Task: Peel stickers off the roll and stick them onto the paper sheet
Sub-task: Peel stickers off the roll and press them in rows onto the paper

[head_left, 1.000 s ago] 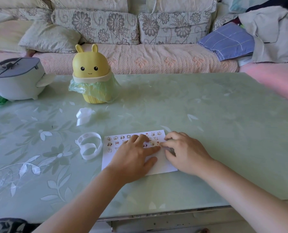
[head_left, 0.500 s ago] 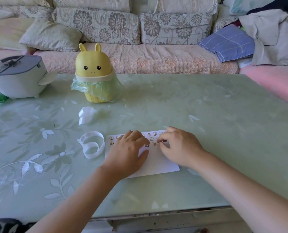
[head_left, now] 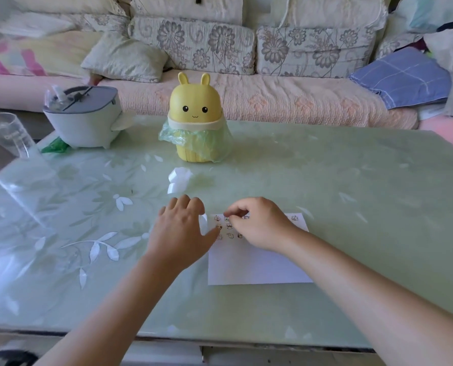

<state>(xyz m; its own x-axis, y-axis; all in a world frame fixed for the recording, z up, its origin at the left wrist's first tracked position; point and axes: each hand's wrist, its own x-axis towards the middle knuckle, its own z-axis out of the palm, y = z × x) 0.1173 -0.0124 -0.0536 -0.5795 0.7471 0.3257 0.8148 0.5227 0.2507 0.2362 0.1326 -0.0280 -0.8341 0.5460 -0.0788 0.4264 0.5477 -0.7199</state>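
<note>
A white paper sheet (head_left: 257,262) lies on the green glass table (head_left: 352,207), with several small cartoon stickers (head_left: 230,235) in rows along its top. My right hand (head_left: 259,223) rests over the sheet's upper part, fingers curled, thumb and forefinger tips together at the top sticker row; I see nothing between them. My left hand (head_left: 183,231) hovers just left of the sheet with fingers spread and relaxed. It covers the white sticker roll (head_left: 203,222), of which only a sliver shows beside the thumb.
A crumpled white backing strip (head_left: 179,178) lies beyond my left hand. Farther back stand a yellow bunny-shaped bin (head_left: 196,122) with a green liner and a grey-white appliance (head_left: 82,122). A clear cup (head_left: 3,138) is at the left edge; a sofa (head_left: 272,101) runs behind.
My left hand has slid left off the sheet and now covers the sticker roll. My right hand has moved from the sheet's upper right toward its upper left. The view has shifted left.
</note>
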